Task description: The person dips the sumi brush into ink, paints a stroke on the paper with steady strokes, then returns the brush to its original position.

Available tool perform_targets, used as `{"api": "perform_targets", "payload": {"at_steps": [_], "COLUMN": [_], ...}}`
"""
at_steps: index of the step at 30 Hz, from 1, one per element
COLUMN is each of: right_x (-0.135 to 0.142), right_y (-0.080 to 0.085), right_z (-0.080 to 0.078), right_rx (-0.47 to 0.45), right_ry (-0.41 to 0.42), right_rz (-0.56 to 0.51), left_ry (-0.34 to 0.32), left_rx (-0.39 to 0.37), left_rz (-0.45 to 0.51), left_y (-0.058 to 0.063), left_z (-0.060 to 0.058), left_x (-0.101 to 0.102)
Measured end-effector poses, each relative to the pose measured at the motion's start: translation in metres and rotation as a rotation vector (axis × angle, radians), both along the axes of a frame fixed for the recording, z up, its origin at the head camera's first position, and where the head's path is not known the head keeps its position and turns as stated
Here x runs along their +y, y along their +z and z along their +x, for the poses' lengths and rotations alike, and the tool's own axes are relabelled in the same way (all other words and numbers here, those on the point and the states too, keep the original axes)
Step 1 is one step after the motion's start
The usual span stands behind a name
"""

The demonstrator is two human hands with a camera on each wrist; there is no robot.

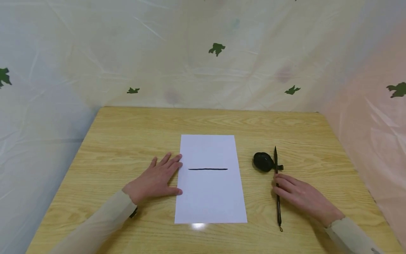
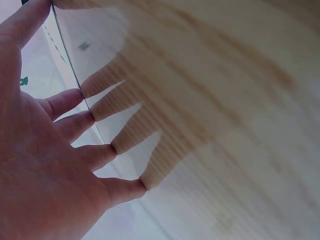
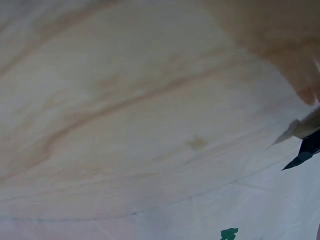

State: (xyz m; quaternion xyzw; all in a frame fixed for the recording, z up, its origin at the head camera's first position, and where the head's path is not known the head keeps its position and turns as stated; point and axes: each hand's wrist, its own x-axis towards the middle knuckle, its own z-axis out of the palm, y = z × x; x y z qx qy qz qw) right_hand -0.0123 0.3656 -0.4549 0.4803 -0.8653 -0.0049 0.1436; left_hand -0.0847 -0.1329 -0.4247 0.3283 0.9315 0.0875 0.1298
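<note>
A white sheet of paper (image 1: 209,197) lies on the table, with one black horizontal stroke (image 1: 207,169) across it. My left hand (image 1: 157,178) rests with spread fingers along the paper's left edge, its fingertips touching the edge; the left wrist view shows the fingers (image 2: 75,125) straight. Right of the paper, my right hand (image 1: 299,194) pinches a dark writing brush (image 1: 278,208) near mid-handle, bristles pointing away from me. The brush crosses beside a round black ink dish (image 1: 263,162), over its small stub (image 1: 280,167). In the right wrist view only the brush tip (image 3: 302,155) shows at the right.
The wood-grain table (image 1: 136,127) has a pale curtain (image 1: 190,70) with green leaf-like shapes behind it and at both sides. A dark band (image 1: 134,212) sits at the left wrist. Light glares on the table just below the paper.
</note>
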Motion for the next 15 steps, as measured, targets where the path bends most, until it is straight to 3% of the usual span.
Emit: {"api": "perform_targets", "payload": {"at_steps": [15], "right_x": [0.0005], "right_y": [0.0010], "right_z": [-0.0021], "right_rx": [-0.010], "right_ry": [-0.028], "right_rz": [0.032], "left_ry": [0.001], "left_rx": [0.000], "left_rz": [0.002], "left_y": [0.0014], "left_z": [0.0001], "left_x": [-0.0007]}}
